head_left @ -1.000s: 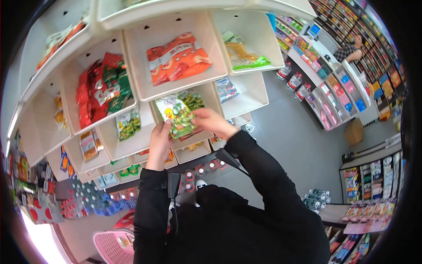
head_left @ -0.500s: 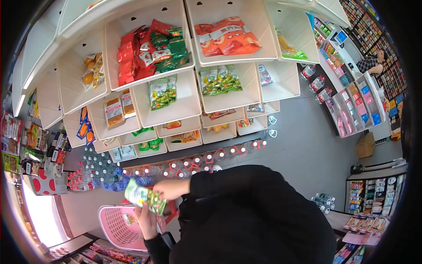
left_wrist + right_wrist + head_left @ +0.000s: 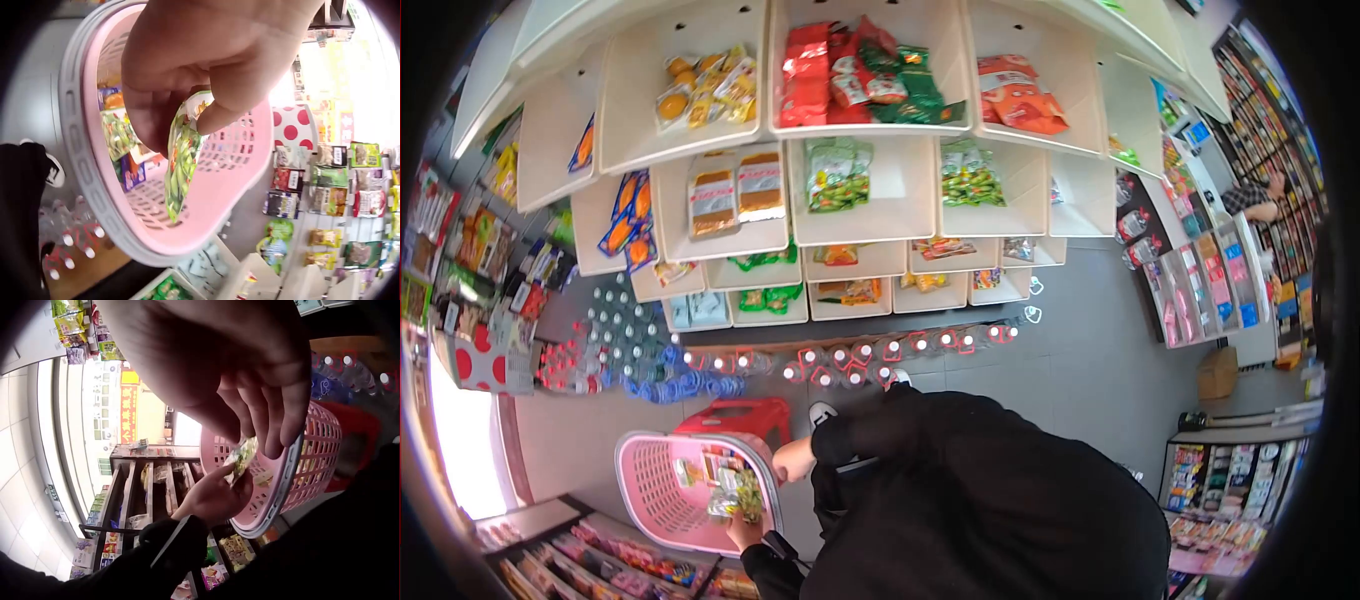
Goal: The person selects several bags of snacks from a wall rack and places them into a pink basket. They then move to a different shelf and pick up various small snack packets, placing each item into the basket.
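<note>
In the left wrist view, the left hand (image 3: 206, 62) pinches a green snack packet (image 3: 181, 165) between thumb and fingers, inside the pink basket (image 3: 209, 215). The head view shows that packet (image 3: 748, 495) at the basket (image 3: 640, 455), with the left hand (image 3: 747, 530) below it. By the basket's rim, the right hand (image 3: 795, 460) is relaxed and holds nothing visible. Its loosely bent fingers (image 3: 273, 419) hang over the rim and near the packet (image 3: 245, 459) in the right wrist view. Several other packets lie in the basket, including a green one (image 3: 117, 134).
White bins (image 3: 870, 225) of snack packets stand ahead. Bottles (image 3: 892, 348) line the floor before them. A red stool or stand (image 3: 745, 415) is beside the basket, a snack shelf (image 3: 615, 555) at lower left. A counter (image 3: 1215, 285) and a person (image 3: 1250, 200) are at right.
Both hands have moved from the bins down to the basket, the left carrying the green packet. The right hand has let go of it. The head view has shifted, showing more of the left bins.
</note>
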Tool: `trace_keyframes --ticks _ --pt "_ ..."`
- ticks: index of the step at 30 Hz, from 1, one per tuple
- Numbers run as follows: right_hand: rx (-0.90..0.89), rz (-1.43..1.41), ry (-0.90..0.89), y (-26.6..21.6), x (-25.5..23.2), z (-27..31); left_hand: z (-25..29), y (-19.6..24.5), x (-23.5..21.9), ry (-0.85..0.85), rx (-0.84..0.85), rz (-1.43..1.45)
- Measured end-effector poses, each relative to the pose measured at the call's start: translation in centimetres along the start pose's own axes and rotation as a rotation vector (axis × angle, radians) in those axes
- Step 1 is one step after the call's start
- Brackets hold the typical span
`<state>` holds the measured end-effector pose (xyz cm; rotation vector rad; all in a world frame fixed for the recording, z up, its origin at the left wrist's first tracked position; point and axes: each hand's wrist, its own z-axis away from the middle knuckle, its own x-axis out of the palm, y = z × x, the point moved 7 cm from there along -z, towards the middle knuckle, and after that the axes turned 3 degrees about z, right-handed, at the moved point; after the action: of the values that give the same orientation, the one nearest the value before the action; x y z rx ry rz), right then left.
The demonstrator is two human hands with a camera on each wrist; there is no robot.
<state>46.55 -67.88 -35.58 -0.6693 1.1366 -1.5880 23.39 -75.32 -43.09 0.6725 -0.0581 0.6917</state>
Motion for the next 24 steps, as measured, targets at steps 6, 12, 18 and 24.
trace_keyframes --ticks 6,12,18,24 --pt "-0.028 -0.129 0.726 -0.3 -11.0 17.0 -3.5 5.3 1.4 0.221 0.555 -0.861" --pt "0.031 -0.299 1.271 -2.7 -14.0 39.4 -0.1 7.2 25.0 -0.505 0.796 -1.352" --pt "-0.065 -0.212 1.628 1.8 -13.5 55.2 21.5 -3.4 54.6 -1.105 0.965 -1.615" --pt "0.047 -0.135 1.883 8.2 -16.2 67.4 34.7 -17.4 67.4 -1.843 0.787 -1.614"
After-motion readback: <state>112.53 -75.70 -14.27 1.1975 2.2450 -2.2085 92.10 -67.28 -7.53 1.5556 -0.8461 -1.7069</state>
